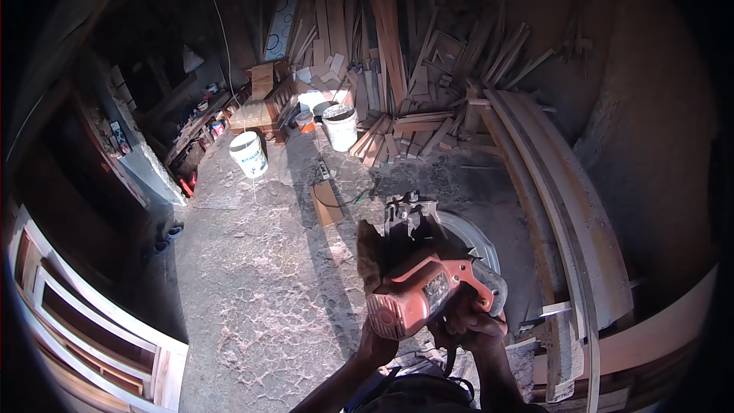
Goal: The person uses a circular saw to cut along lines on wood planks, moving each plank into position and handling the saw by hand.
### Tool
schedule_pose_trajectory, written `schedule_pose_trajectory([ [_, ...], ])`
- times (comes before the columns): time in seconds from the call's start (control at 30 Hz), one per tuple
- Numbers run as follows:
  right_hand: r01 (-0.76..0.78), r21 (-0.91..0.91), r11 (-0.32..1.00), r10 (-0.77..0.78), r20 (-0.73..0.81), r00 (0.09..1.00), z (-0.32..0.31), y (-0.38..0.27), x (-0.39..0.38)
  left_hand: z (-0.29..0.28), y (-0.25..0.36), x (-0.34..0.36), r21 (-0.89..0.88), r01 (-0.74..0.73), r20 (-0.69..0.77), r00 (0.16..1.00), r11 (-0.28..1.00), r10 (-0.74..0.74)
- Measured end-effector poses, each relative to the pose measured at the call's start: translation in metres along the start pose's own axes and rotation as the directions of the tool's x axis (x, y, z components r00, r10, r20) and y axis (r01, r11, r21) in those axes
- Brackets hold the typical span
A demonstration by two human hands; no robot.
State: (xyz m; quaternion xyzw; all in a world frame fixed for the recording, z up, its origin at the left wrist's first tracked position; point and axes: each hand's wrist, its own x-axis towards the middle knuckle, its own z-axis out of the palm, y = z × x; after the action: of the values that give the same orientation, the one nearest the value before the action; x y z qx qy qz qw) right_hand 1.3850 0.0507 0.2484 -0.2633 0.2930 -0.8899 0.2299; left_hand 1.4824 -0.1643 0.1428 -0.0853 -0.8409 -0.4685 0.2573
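Power tool [414, 302] held above floor [252, 283]; I judge it heavy, stiff, motor-weighted. Right hand [478, 327] has fingers curled at handle [479, 292], best hold; left hand [376, 349] under motor [388, 315], fingers hidden, can't tell grip.

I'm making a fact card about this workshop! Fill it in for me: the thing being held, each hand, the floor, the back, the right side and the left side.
Held thing: red power tool
Left hand: at the tool's motor end, fingers mostly hidden
Right hand: at the handle side
Floor: grey and cracked, with two white buckets and a flat brown piece
Back: many wooden planks, some leaning
Right side: long boards
Left side: pale wooden frame, lower corner
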Motion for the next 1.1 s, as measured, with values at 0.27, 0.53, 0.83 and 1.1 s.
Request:
schedule_pose_trajectory([
  [0.27,0.065,0.101,0.993,-0.057,-0.083,0.995,-0.012,0.014,-0.007,-0.05,0.006,0.119,-0.864,0.353,0.341,0.935,0.359,-0.101],
  [0.53,0.1,0.155,0.983,-0.049,-0.3,0.953,0.011,0.02,-0.018,-0.032,-0.032,0.163,-0.765,0.299,0.358,0.934,0.57,-0.009],
  [0.83,0.116,0.062,0.991,-0.067,-0.521,0.851,-0.004,0.031,-0.049,0.005,-0.037,-0.031,-0.594,0.489,0.396,0.869,0.638,-0.297],
  [1.1,0.194,0.075,0.978,-0.124,-0.538,0.834,-0.007,0.005,-0.068,0.031,-0.067,-0.011,0.043,0.037,0.288,0.956,0.998,-0.048],
])
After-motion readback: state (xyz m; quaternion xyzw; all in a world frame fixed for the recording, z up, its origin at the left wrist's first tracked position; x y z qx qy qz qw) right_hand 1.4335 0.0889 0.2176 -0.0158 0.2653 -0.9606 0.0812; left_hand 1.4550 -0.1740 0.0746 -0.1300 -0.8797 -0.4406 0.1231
